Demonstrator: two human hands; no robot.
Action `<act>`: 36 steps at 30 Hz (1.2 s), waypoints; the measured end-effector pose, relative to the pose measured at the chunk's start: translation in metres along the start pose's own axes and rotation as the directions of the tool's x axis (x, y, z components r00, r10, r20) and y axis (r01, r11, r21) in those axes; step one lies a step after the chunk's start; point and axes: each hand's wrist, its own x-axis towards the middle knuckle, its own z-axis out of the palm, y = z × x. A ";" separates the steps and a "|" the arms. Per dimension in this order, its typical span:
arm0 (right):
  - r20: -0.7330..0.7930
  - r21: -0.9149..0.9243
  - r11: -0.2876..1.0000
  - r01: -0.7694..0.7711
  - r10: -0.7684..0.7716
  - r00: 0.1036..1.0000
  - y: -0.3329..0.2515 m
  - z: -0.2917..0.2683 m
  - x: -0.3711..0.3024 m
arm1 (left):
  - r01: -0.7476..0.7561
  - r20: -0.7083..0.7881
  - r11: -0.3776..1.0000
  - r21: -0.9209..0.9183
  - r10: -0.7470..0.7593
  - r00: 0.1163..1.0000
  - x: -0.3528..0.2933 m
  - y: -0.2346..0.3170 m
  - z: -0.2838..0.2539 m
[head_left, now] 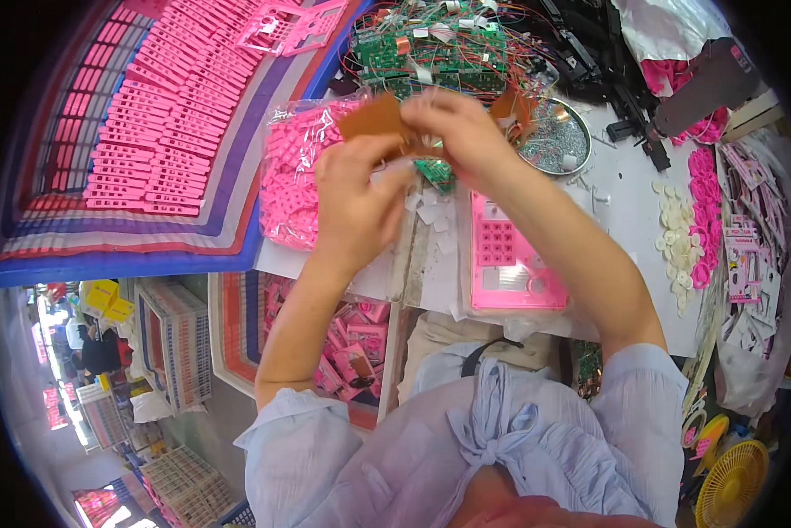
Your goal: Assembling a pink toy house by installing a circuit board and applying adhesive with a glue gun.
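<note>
My left hand (356, 198) and my right hand (461, 132) are raised close together over the worktable, both smeared by motion. A flat brown piece (373, 119) shows at my left fingertips, and its kind is unclear. The fingers of my right hand are closed beside its edge; what they pinch is hidden. Just below the hands is a small green circuit board (435, 173). Under my right forearm a pink plastic casing (518, 264) with a square button grid lies on the table. Left of my left hand sits a clear bag of pink parts (290, 176).
Wired green circuit boards (430, 53) pile up at the back. A round tin of screws (558, 136) stands beside black power tools (589, 70). White discs (675, 246) and pink parts (703, 211) lie at right. Pink casings fill a blue-rimmed crate (122, 264) at left.
</note>
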 end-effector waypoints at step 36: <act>0.215 -0.686 0.609 0.398 -0.353 0.910 -0.038 -0.043 -0.136 | 0.363 0.524 -0.380 -0.851 -0.561 0.641 -0.058 0.084 0.003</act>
